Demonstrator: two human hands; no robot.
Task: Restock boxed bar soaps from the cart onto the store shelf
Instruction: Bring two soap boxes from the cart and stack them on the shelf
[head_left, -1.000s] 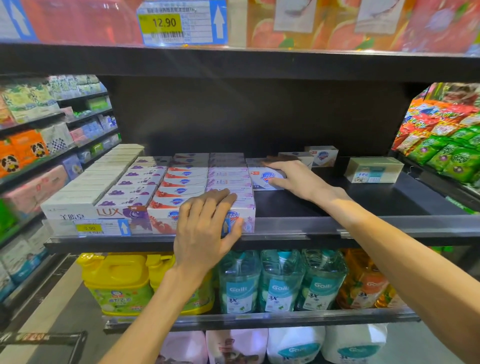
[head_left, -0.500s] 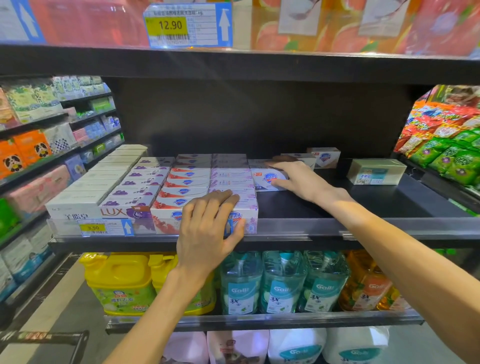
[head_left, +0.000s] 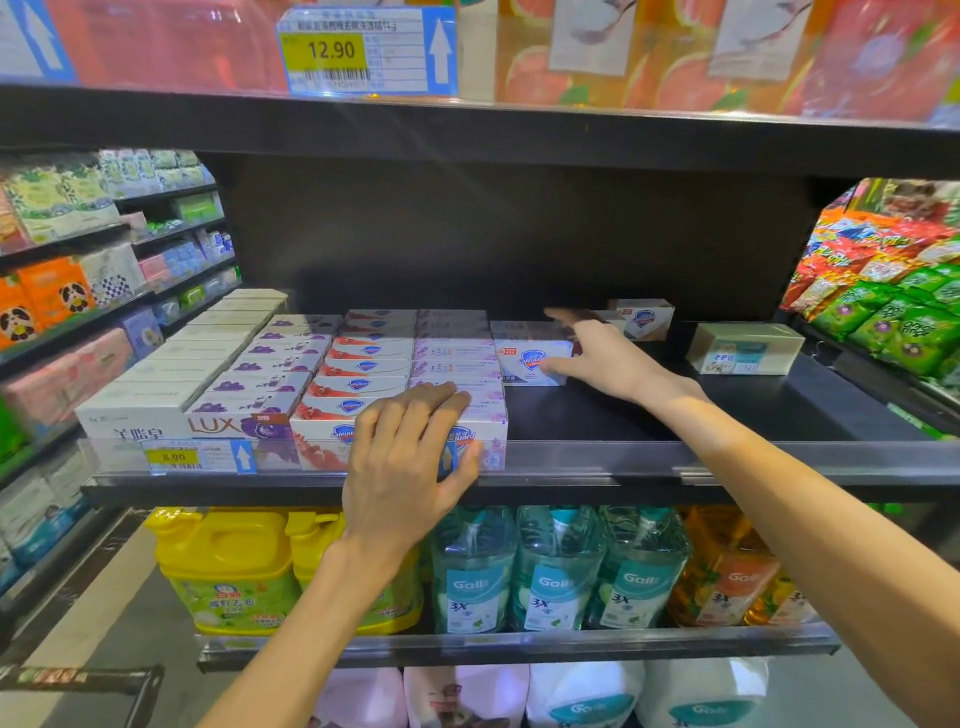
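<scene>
Black store shelf (head_left: 727, 415), soap rows packed on the left half, bare black board on the right half from the near lip to the back wall. Clear plastic rail along the near edge, price tag (head_left: 200, 457) reading 8.90 with a white arrow. Upper shelf edge low overhead, tag (head_left: 366, 49) reading 12.90.

Left hand (head_left: 410, 462) at the near edge, fingers bent over the top of the front lilac Safeguard box (head_left: 485, 431), thumb on its near face beside the rail; holding it between fingers and thumb. Long axis of this box left to right, printed face toward the near side.

Right hand (head_left: 597, 358) farther in, fingers straight and spread, index pointing far-left, thumb and palm against the right end of the white Safeguard box (head_left: 530, 358); pushing, not gripping. Box lying flat, long axis left to right, blue shield logo on the near face, touching the lilac row on its left.

Other rows going from near to far: red-trimmed Safeguard boxes (head_left: 363, 374), purple LUX boxes (head_left: 260, 395), plain white boxes (head_left: 171, 384) with Chinese writing. One more Safeguard box (head_left: 644, 318) at the far back, a pale box (head_left: 745, 347) well apart on the right.

Below, Galli 3X bottles (head_left: 550, 577) and yellow jugs (head_left: 228, 571). Cart handle (head_left: 78, 675) at the near left corner.
</scene>
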